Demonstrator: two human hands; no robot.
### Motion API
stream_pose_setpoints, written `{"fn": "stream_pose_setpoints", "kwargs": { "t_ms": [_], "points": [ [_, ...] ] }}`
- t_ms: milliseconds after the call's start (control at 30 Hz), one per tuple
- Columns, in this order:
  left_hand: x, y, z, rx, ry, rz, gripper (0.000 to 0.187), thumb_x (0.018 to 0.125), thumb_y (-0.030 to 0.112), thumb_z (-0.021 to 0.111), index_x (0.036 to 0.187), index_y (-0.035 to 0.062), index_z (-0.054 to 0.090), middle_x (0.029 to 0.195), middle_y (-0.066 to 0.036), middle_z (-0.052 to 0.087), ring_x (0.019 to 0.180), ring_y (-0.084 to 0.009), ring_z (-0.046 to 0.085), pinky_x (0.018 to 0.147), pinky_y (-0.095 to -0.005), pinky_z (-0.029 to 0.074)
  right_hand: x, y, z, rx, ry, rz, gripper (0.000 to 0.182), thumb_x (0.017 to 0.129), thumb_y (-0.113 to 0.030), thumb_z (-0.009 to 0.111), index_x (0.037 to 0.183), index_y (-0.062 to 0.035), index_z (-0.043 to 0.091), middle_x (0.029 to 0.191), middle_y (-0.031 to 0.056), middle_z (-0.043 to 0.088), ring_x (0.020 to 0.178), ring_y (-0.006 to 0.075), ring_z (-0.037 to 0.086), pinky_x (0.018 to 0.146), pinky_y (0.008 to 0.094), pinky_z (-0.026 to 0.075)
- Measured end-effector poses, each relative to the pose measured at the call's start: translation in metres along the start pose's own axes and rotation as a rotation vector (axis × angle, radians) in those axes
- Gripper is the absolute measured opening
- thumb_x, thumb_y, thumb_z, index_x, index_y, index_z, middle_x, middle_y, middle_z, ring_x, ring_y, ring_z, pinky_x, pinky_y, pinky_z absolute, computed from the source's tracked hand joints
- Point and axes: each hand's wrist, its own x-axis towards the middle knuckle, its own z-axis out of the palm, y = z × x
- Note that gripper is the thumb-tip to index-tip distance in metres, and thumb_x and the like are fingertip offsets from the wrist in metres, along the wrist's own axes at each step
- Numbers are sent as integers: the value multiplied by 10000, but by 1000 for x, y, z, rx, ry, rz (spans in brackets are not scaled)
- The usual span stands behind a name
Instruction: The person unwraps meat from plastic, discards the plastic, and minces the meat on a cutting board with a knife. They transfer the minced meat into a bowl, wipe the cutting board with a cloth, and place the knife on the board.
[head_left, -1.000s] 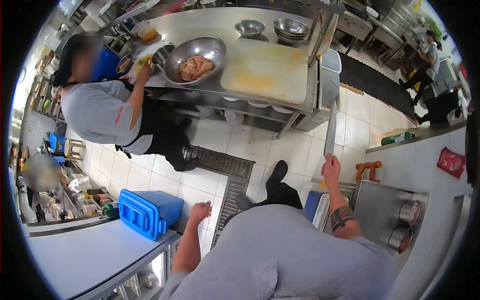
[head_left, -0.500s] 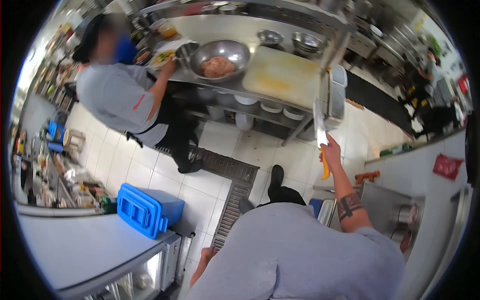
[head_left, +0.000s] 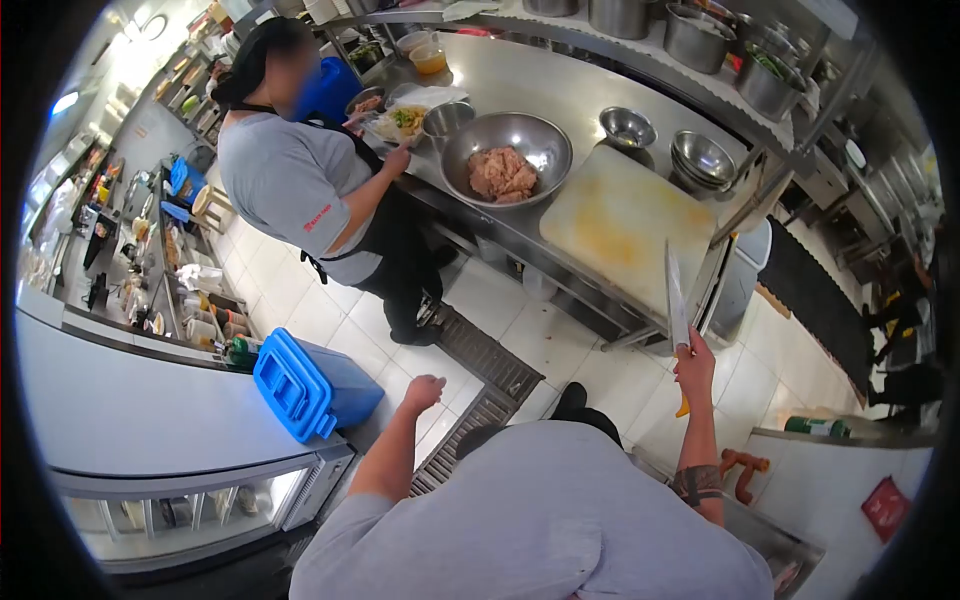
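Knife (head_left: 677, 300): in the head view its long blade points up, the yellow handle clamped in the right hand (head_left: 694, 367), raised before the steel counter (head_left: 570, 85) near the cutting board (head_left: 625, 225). The left hand (head_left: 424, 391) hangs empty, fingers loosely curled, above the blue bin (head_left: 310, 385).

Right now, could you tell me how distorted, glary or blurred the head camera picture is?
Head view: strong fisheye bends the long steel counter and leaves black corners; ceiling light glares at upper left; the long steel knife with yellow handle in the right hand looks sharp, and the co-worker's face is blurred out.
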Motion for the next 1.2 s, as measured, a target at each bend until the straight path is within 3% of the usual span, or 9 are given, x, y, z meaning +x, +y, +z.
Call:
{"fn": "stream_pose_setpoints", "kwargs": {
  "t_ms": [100,167,267,333,600,667,767,933,1200],
  "points": [
    [-1,56,9,50,18,79,478,994,421,611,1005,-33,757,884,-198,766,779,-314,757,771,-440,595,40,7,-7,-319,-3,-307,496,1017,-92,638,1507,-57,568,1026,124,704,669,193,648,610,370,554],
    [0,84,21,145,25,218,447,1004,415,611,1047,-7,754,973,-225,756,892,-387,745,845,-472,580,60,4,-4,-549,181,-698,499,989,-61,643,1484,-44,581,1103,176,677,880,318,687,826,437,555],
    [-17,146,26,186,-33,202,428,1013,407,611,1052,8,760,1016,-229,750,948,-410,726,874,-478,565,59,-43,-2,-505,83,-517,469,974,-103,605,1443,-84,614,1199,206,635,1109,410,650,971,484,516],
    [-28,190,25,168,-64,187,396,1011,383,625,1070,15,760,1057,-225,746,989,-422,711,877,-486,557,59,-64,3,-509,84,-480,464,977,-111,611,1440,-91,617,1206,209,629,1113,411,648,971,485,519],
    [9,370,-17,176,59,721,255,988,278,676,1111,65,742,1089,-170,721,1036,-395,696,896,-484,557,88,-80,22,-657,39,-295,485,955,-104,620,1441,-114,621,1208,235,636,1142,438,628,976,506,521],
    [30,416,-34,174,264,934,266,957,263,712,1129,62,738,1143,-140,716,1086,-388,676,927,-489,549,91,-73,27,-683,43,-387,489,947,-96,613,1436,-103,625,1194,252,653,1138,461,634,964,527,528],
    [76,487,-61,408,426,1184,311,888,226,737,1142,47,732,1198,-156,705,1140,-396,650,983,-484,531,79,-95,42,-655,65,-257,479,946,-94,610,1424,-76,629,1189,263,665,1114,476,640,960,533,531],
    [169,511,-35,627,6,1325,338,769,142,717,1063,-23,707,1193,-233,666,1168,-433,612,1036,-522,495,54,-125,61,-463,187,-104,416,946,-85,586,1352,-56,674,1202,239,663,1108,454,646,959,508,534],
    [178,558,-14,708,-49,1486,402,843,266,813,976,-87,674,1160,-249,664,1139,-475,590,1023,-565,468,-16,-126,104,-312,440,15,360,1000,-96,557,1339,-127,677,1198,144,655,1020,384,692,883,471,559]
  ]
}}
